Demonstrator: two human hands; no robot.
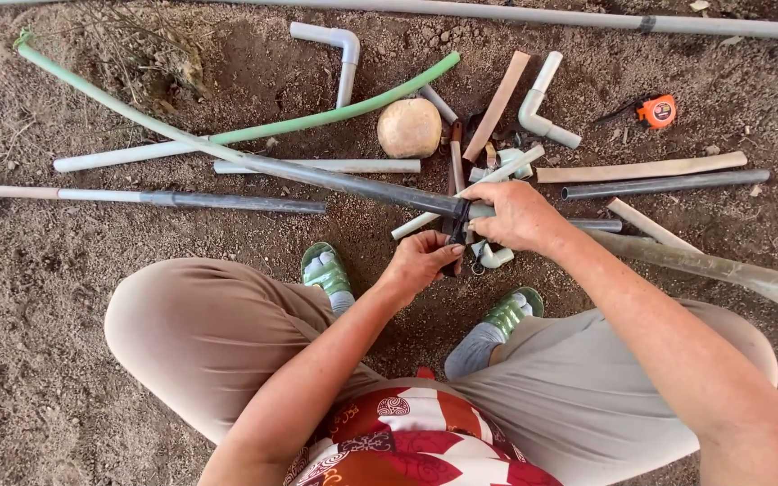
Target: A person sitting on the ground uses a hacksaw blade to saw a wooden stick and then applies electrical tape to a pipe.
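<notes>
I squat on bare soil over a heap of pipes. My right hand (517,216) grips a long pipe (317,175) that runs from the upper left, green at its far end and dark grey near my hand, on to a dusty length (713,266) at the right. My left hand (418,263) is closed on a small dark tool (457,225) set against the pipe right beside my right hand. Whether the tool clamps around the pipe is hidden by my fingers.
Loose pipes and white elbow fittings (540,106) lie scattered ahead, with a round tan stone (409,128), an orange tape measure (657,111), a curved green hose (317,120) and a long grey pipe (542,16) along the top. My green sandals (326,268) stand on the soil.
</notes>
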